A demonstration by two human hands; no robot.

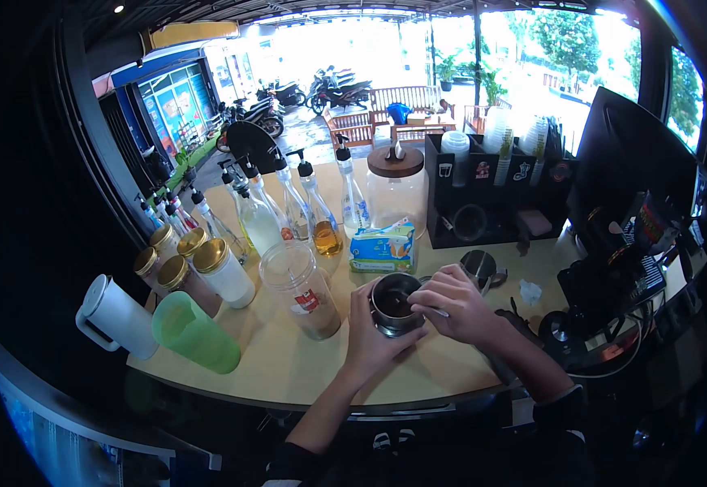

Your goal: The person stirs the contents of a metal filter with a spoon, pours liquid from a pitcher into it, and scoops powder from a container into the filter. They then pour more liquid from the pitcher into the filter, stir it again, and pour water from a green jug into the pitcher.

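White and tall, a handled pitcher (116,315) stands at the left end of a pale tabletop (284,377), beside a translucent green tumbler (195,334); gold-lidded jars (225,274) cluster behind. A clear cup with a red label (301,296) stands near the left hand (367,334), and a blue-and-green packet (383,247) just behind the dark, shiny round cup (397,325) between both hands. Left fingers curl around its side, thumb spread apart; the right hand (457,304) has bunched fingers pinching a slim utensil handle (441,312).
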